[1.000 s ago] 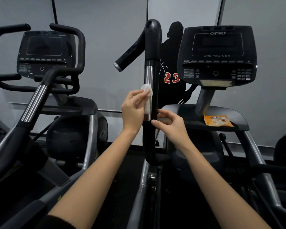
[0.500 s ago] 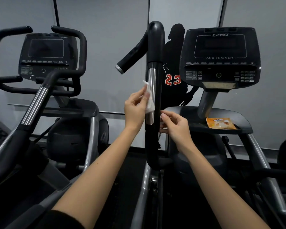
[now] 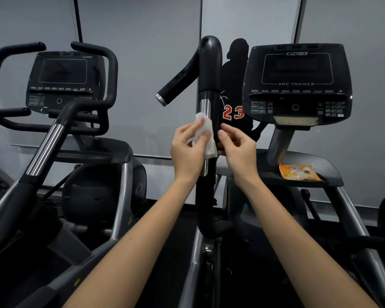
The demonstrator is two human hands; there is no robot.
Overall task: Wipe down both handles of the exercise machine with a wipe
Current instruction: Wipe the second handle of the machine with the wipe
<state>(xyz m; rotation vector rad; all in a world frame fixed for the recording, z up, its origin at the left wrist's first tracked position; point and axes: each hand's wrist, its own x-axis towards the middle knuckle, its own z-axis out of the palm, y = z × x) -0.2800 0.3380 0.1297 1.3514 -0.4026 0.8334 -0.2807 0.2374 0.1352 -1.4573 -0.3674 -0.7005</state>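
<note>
A black upright handle (image 3: pixel 209 67) of the exercise machine rises in the middle of the head view, with a chrome band (image 3: pixel 204 107) on its left side. A white wipe (image 3: pixel 206 134) lies against that band. My left hand (image 3: pixel 188 154) grips the wipe from the left and holds it on the handle. My right hand (image 3: pixel 239 152) is at the handle's right side at the same height, fingers curled, fingertips at the wipe's right edge. The machine's other handle is out of view.
The Cybex console (image 3: pixel 297 85) stands at the right, with an orange wipes packet (image 3: pixel 299 172) on the ledge (image 3: pixel 333 174) below it. A second machine with black handles (image 3: pixel 53 134) fills the left. A grey wall with a player silhouette is behind.
My right hand has risen from below the chrome band to the wipe's height. My left hand has spread the wipe wider over the band.
</note>
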